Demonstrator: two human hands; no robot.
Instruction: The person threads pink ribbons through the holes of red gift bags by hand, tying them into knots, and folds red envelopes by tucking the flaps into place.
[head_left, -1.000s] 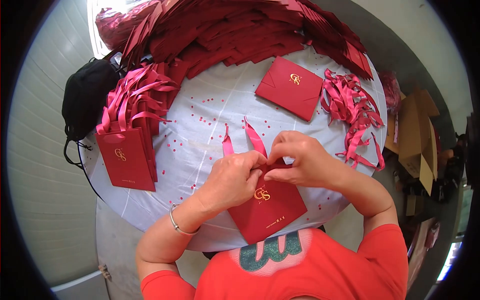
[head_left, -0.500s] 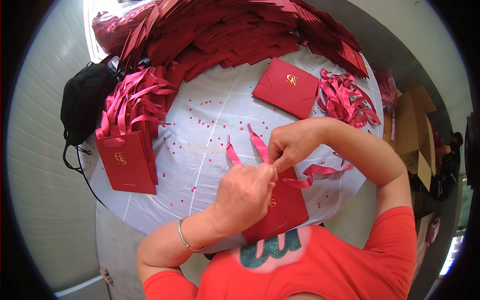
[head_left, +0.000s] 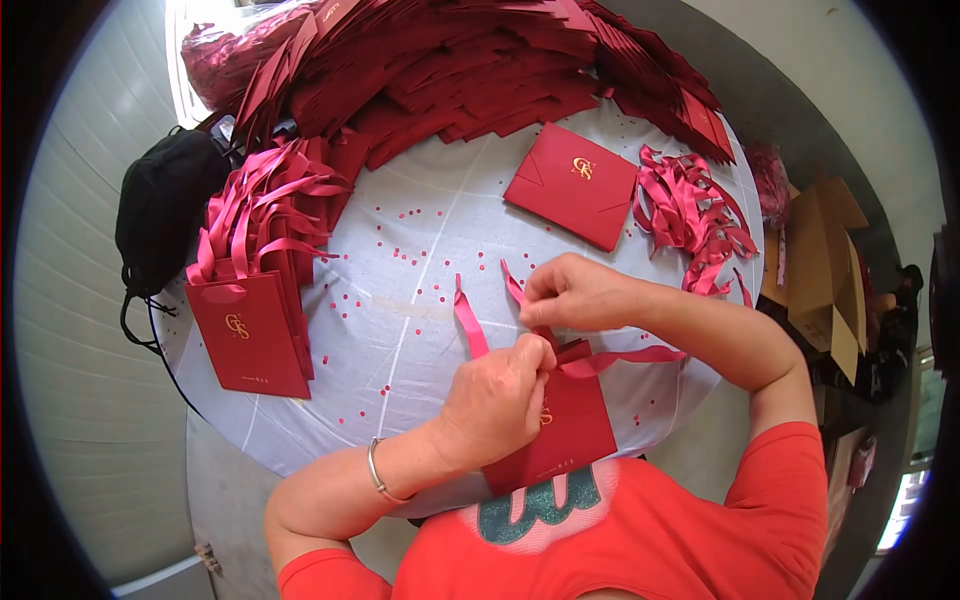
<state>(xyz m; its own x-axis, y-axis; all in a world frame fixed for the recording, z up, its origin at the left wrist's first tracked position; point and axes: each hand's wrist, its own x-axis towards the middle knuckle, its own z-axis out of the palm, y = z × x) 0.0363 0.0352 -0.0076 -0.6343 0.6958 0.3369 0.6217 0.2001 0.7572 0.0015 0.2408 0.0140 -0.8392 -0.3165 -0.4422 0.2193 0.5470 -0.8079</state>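
Note:
A red paper gift bag (head_left: pixel 575 430) with a gold logo lies flat at the table's near edge, against the red shirt. My left hand (head_left: pixel 495 395) is closed at its top edge and partly covers the logo. One pink ribbon (head_left: pixel 468 322) sticks up beyond the left fist. Above the bag's top, my right hand (head_left: pixel 570 292) pinches another pink ribbon (head_left: pixel 513 286), whose tip points away from me. A further ribbon length (head_left: pixel 635 358) trails rightward from the bag's top. Exactly what lies inside the left fingers is hidden.
Finished-looking bags with ribbon handles (head_left: pixel 245 335) stand at left beside a black drawstring bag (head_left: pixel 165 205). A flat bag stack (head_left: pixel 575 180) and loose ribbons (head_left: pixel 690 205) lie at right. Many bags (head_left: pixel 440 75) line the far edge. Red dots litter the cloth; a cardboard box (head_left: pixel 815 265) stands beyond.
My right hand has lifted away from the left fist, up and slightly forward, with the ribbon between its fingers. The left hand stays nearly in place at the bag's top.

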